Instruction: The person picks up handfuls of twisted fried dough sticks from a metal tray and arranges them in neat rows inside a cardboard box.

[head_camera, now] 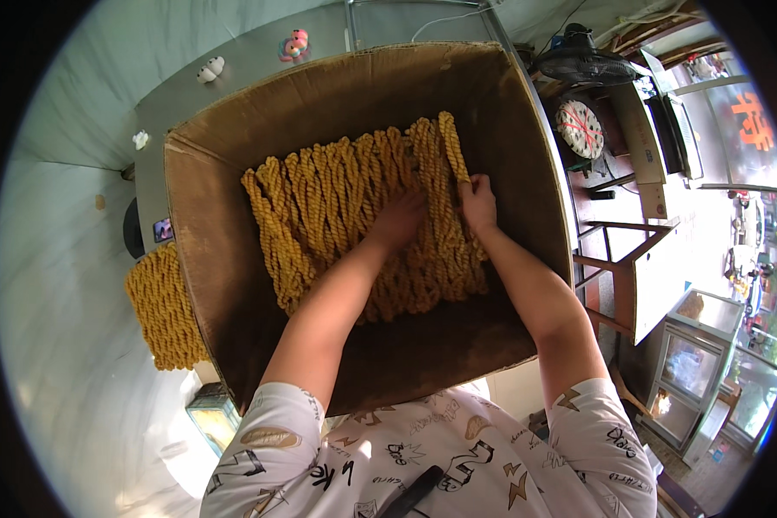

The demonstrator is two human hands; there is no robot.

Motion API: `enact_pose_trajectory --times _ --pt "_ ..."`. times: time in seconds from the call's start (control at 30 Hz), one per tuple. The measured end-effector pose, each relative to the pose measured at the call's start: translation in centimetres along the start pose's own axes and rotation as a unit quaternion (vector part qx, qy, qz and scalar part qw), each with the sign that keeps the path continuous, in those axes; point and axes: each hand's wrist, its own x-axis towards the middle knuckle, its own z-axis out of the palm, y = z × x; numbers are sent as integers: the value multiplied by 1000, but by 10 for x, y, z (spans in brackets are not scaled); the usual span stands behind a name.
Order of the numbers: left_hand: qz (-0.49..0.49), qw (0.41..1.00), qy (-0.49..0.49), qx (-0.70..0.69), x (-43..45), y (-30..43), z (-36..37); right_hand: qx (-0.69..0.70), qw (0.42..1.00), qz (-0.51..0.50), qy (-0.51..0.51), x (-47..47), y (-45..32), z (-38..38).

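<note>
A large open cardboard box [388, 369] stands in front of me, its inner walls stained brown. Inside lie rows of golden fried dough twists [337, 201], side by side and stacked in layers. My right hand [479, 204] grips the lower part of one dough twist [452, 142] at the right end of the row. That twist leans slightly outward from its neighbours. Deeper in the box, my left hand [401, 217] rests among the twists near the middle right. Shadow hides its fingertips, so I cannot tell whether it holds one.
More twists [165, 311] are stacked left of the box. A phone [162, 230] and small toy figures [294, 45] lie on the grey table [246, 45]. To the right are a black fan [583, 61], a round cushioned stool [579, 129], a wooden chair [621, 278] and a glass cabinet [693, 369].
</note>
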Motion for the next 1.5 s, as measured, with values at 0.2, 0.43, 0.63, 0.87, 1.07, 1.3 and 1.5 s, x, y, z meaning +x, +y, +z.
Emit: enact_pose_trajectory --times 0.2,0.43,0.63,0.87,1.07,1.3,1.5 --pt "24 998 50 6 35 -5 2 -160 986 -53 17 9 -1 24" --pt "44 996 39 69 32 -17 3 -183 983 -10 5 19 4 39" --pt "-1 996 -27 84 30 -12 -11 -146 987 18 67 11 7 33" --pt "-10 997 11 71 23 -11 -5 -253 954 -148 58 16 19 46" --pt "-18 997 2 81 15 -19 3 -302 948 -90 41 0 8 67" --pt "-29 997 7 74 13 -11 3 -328 933 -150 23 6 18 57" --pt "-4 999 29 46 -6 -2 18 -272 946 -175 17 1 17 55"
